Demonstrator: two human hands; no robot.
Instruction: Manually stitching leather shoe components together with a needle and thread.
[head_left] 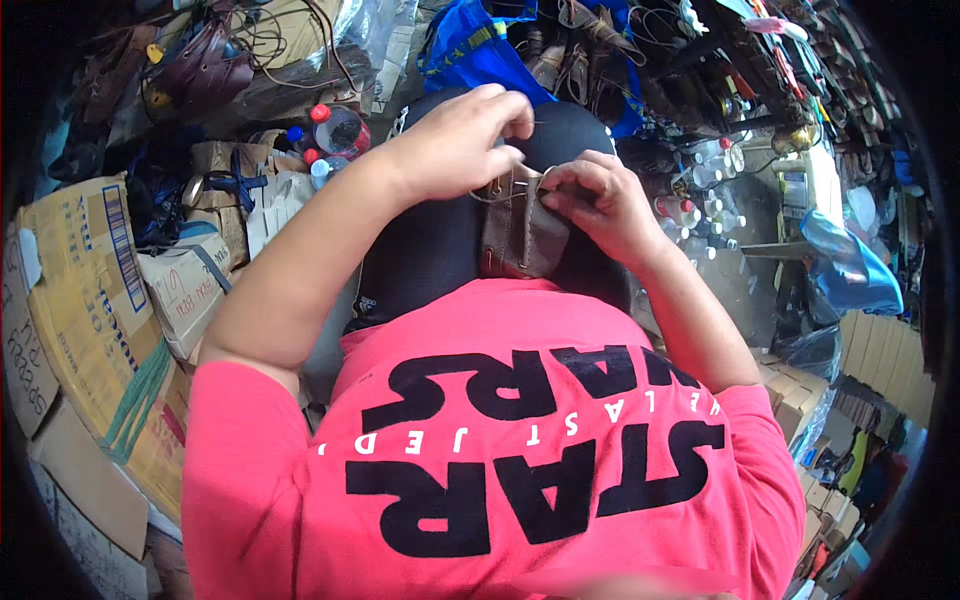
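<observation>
On my dark-clothed lap lies a brown leather piece (pixel 545 235), boxy in outline, with a thin cord (pixel 497 197) running through small holes along its edge. It resembles a shoe upper, but I cannot be sure. My right hand (pixel 605 200) pinches the piece's top right edge between thumb and fingers. Just above its top left corner is my left hand (pixel 465 140), its fingers curled inward. Whatever those fingertips hold is too fine to make out. A loop of the cord hangs below that hand.
Bottles with red caps (pixel 340 130) stand to the left, and several more bottles (pixel 700 215) to the right. Cardboard boxes (pixel 85 290) line the left side. A blue bag (pixel 465 50) lies ahead, beside piled leather pieces and cords. Blue plastic (pixel 850 265) sits at right.
</observation>
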